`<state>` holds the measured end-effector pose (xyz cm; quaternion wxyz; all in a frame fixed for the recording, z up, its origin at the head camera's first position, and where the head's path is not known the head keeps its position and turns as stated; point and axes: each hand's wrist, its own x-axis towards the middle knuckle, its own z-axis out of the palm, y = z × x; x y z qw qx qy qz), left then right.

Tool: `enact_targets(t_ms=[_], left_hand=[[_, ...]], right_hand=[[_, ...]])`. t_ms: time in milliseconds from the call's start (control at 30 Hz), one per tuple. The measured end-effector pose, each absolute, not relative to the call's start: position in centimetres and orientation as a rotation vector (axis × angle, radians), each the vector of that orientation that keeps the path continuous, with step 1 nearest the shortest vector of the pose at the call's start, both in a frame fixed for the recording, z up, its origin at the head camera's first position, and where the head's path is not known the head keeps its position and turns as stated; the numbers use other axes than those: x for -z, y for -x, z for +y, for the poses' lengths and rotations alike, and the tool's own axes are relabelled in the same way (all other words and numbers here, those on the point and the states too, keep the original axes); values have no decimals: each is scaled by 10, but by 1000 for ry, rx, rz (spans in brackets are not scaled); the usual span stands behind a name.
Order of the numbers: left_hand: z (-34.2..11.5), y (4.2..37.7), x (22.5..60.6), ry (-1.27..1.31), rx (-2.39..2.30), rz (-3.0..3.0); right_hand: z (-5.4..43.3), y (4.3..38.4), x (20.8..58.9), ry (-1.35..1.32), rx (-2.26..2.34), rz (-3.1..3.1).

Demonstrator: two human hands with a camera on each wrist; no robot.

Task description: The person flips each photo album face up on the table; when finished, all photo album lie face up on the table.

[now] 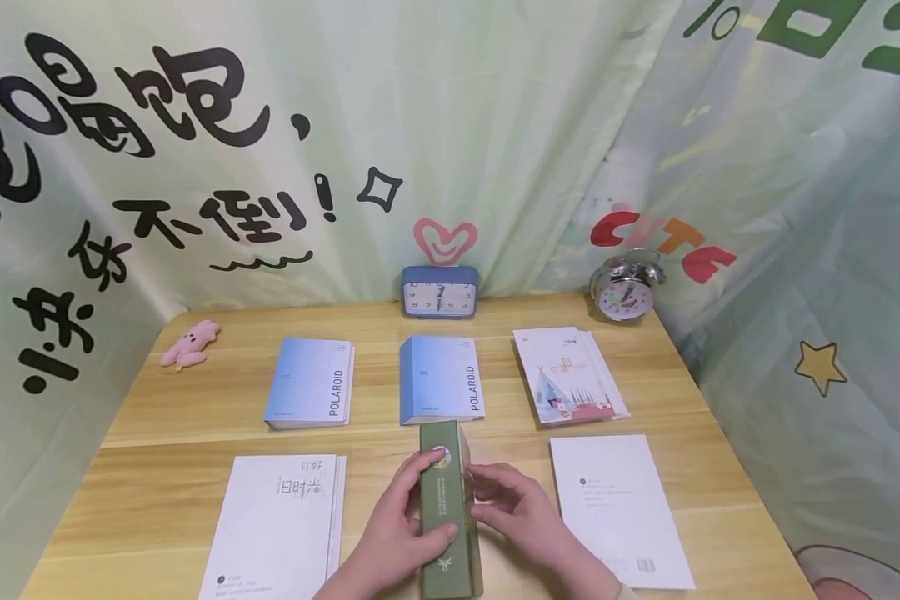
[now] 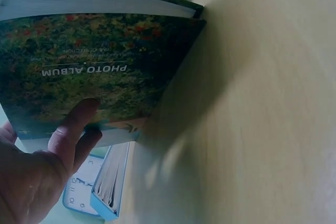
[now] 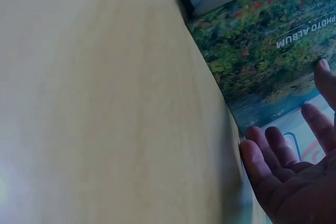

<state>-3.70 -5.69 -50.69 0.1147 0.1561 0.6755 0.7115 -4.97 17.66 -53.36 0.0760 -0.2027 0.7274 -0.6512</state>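
A dark green photo album stands on edge at the front middle of the table, its spine facing up in the head view. My left hand grips it, thumb and index finger lying over the spine. Along its right side is my right hand, fingers loosely bent with the tips at the cover. In the left wrist view the flowery cover shows the words PHOTO ALBUM upside down, and white page edges appear above it. The right wrist view has my right thumb against the printed cover.
Two blue POLAROID albums and a white illustrated book form a row behind. White books flank the hands at left and right. Farther back are a blue clock, a silver alarm clock and a pink toy.
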Motion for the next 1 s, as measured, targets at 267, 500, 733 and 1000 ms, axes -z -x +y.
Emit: enact_targets(t_ms=[267,500,733,1000], left_hand=[[-63,36,505,-442,-2026,2080],[-67,36,507,-502,-1971,2174],[-68,35,507,-415,-1990,2111],[-76,38,507,-377,-1932,2131]], right_hand=[[175,47,530,560,1852,2292],[176,48,534,513,1793,2332],[176,48,535,503,1760,2342],[176,47,532,483,1748,2340]])
